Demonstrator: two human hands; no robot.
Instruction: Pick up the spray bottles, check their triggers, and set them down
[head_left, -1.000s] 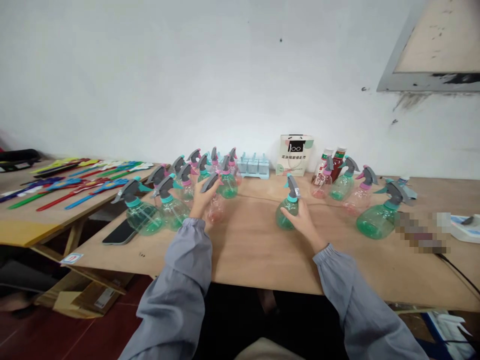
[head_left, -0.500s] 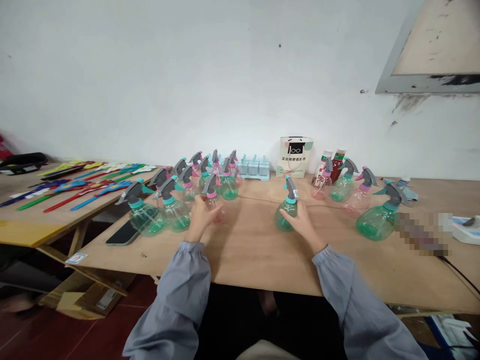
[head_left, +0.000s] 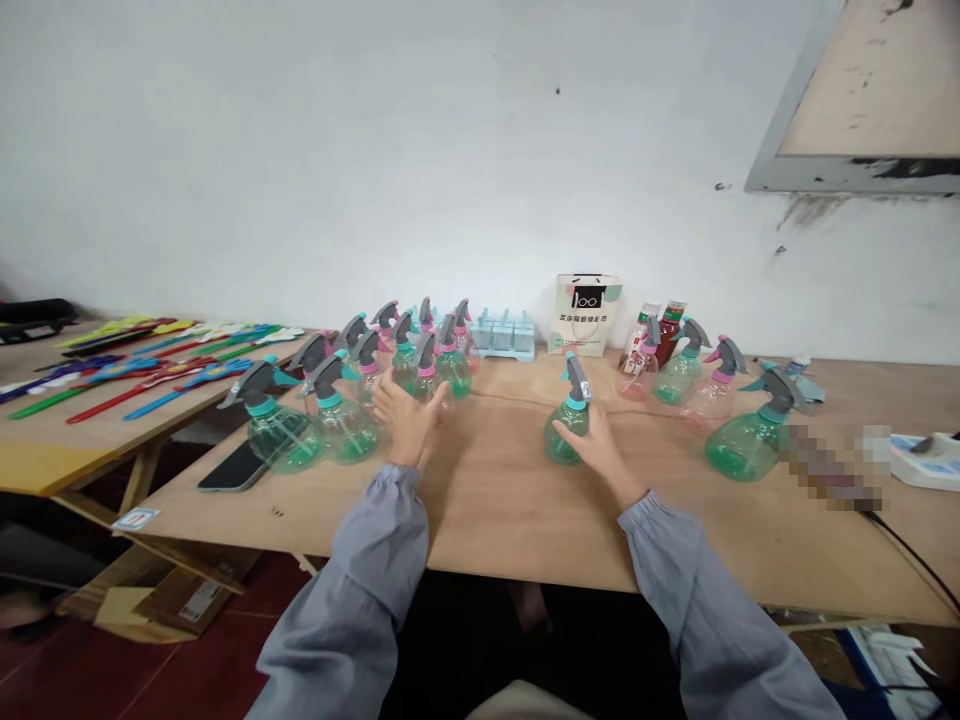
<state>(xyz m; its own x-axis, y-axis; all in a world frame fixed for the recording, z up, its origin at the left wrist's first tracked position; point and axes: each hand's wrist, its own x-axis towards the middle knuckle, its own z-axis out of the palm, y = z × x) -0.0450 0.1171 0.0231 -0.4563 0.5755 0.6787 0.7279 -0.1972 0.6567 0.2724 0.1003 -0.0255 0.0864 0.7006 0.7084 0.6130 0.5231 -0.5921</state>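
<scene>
My right hand [head_left: 592, 445] is wrapped round the body of a green spray bottle [head_left: 562, 428], which stands upright on the wooden table with its grey trigger head up. My left hand [head_left: 410, 412] is open, fingers spread, just in front of a pink spray bottle [head_left: 444, 402] that it partly hides. Around that hand is a cluster of several green and pink spray bottles. Two green ones, a left one [head_left: 281, 438] and its neighbour [head_left: 351, 430], stand nearest the front. To the right are more spray bottles, including a large green one [head_left: 742, 445].
A phone [head_left: 234, 466] lies at the table's left, by the front green bottles. Along the wall stand a light-blue mould rack [head_left: 504, 338], a paper bag [head_left: 585, 318] and red-filled bottles [head_left: 670, 335]. Colourful strips [head_left: 172, 390] cover the left table. A cable [head_left: 911, 550] trails right.
My left hand has let go of the pink spray bottle, its fingers spreading as it draws slightly away. My right hand stays on the green bottle. The view has shifted slightly.
</scene>
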